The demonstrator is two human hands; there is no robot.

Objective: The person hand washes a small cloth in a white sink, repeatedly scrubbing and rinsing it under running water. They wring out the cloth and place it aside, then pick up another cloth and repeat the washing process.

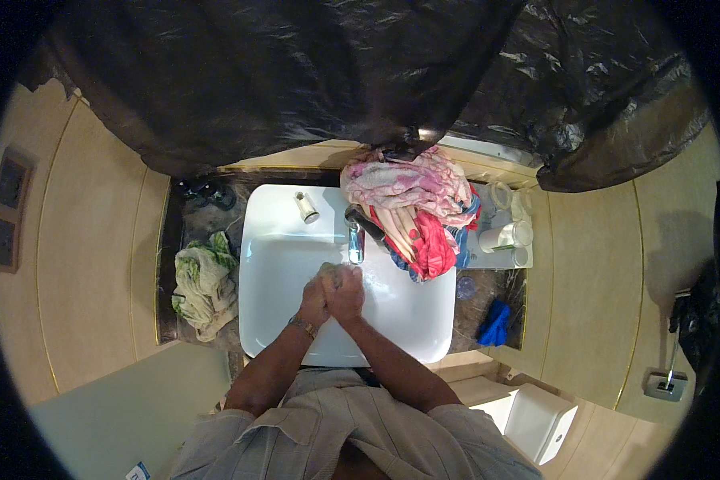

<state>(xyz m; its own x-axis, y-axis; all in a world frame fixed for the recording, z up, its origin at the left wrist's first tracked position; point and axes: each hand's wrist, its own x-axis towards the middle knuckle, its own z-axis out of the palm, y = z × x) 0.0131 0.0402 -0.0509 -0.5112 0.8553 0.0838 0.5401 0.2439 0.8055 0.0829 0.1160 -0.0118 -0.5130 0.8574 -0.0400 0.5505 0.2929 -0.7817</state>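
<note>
My left hand (316, 300), with a watch on its wrist, and my right hand (345, 294) press together over a white sink basin (276, 324). Something pale and greenish, perhaps a cloth or sponge, shows between the fingertips; its kind is unclear. Just beyond my hands stands the chrome faucet (356, 243). A pink-and-white cloth (414, 183) and a red patterned cloth (432, 246) are heaped on the basin's back right, beside the faucet. A small white cylindrical container (306, 207) rests on the back rim.
A green-and-white cloth (204, 288) lies on the counter at left. At right are a white jar (507, 237), a blue cloth (494, 324) and a clear round lid (465, 288). Black plastic sheeting (288, 78) hangs across the back. A white toilet tank (540, 420) stands lower right.
</note>
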